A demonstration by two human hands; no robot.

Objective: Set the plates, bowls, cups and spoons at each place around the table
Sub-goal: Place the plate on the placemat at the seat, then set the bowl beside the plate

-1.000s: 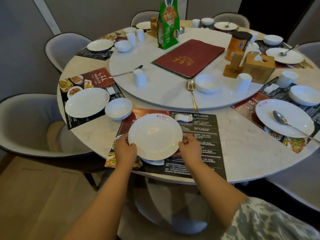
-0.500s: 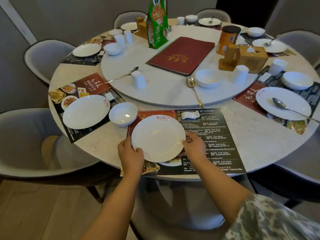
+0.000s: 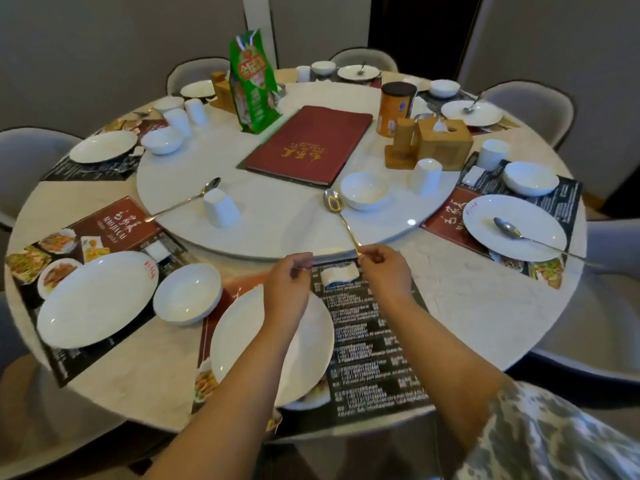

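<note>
From the head camera, the gold spoon [image 3: 338, 216] lies long and thin on the white turning tray [image 3: 277, 216]. Its scoop end points far, toward the red menu book [image 3: 308, 143]. Its handle points near and a little right, out over the tray's near edge.

The right hand [image 3: 382, 268] is at the near end of that handle. Its fingers are curled tight and pinch the tip of the handle. The rest of the spoon sticks out away from the hand, toward the far side.

The left hand [image 3: 289, 282] floats just left of the right hand, above the far rim of the near plate [image 3: 242, 344]. Its fingers are curled in loosely. I cannot tell if it has anything in it.

The near plate sits on a dark paper mat [image 3: 374, 344]. A small white spoon rest [image 3: 339, 273] lies on the mat between the two hands.

A small white bowl [image 3: 363, 190] sits on the tray just right of the spoon's scoop. A white cup [image 3: 424, 176] stands upside down to the right of the bowl.

To the left is another place with a plate [image 3: 97, 299] and a bowl [image 3: 187, 294]. To the right, a plate [image 3: 516, 226] has a silver spoon [image 3: 533, 239] lying on it.

The big round table [image 3: 485, 306] has a pale marble top. Grey chairs [image 3: 31, 157] stand around it, and the walls are grey.
</note>
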